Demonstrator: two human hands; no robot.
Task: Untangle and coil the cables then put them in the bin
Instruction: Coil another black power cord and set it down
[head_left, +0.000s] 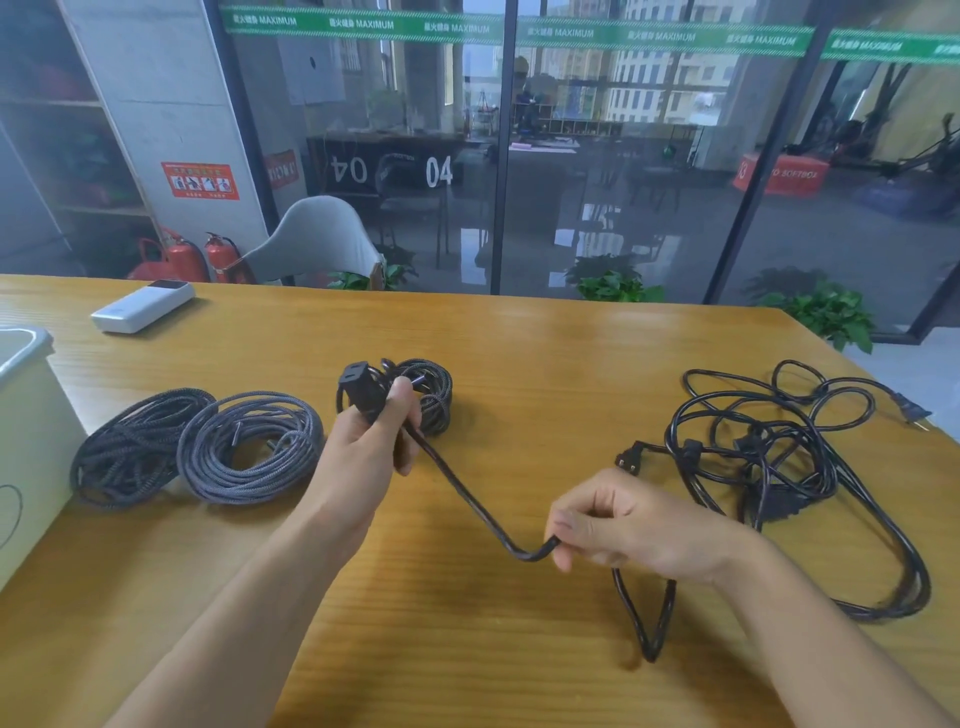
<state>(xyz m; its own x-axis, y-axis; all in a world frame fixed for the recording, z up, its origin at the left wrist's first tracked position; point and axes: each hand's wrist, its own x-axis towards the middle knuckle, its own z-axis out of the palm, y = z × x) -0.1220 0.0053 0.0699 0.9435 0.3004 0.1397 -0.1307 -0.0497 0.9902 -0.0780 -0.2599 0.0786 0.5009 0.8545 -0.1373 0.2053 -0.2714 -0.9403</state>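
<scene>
My left hand (371, 439) grips the socket end of a black power cable (467, 496) above the middle of the table. My right hand (618, 525) pinches the same cable further along, and the stretch between my hands sags to the right. From my right hand the cable loops down and runs into a tangled heap of black cables (779, 462) on the right. Three coils of braided grey cable lie on the table: one at the far left (130, 447), one beside it (249, 447), one behind my left hand (431, 389). The white bin (31, 447) stands at the left edge.
A white power bank (143, 306) lies at the back left of the wooden table (467, 649). A grey chair (317, 241) stands behind the table, with a glass wall, potted plants and red fire extinguishers beyond.
</scene>
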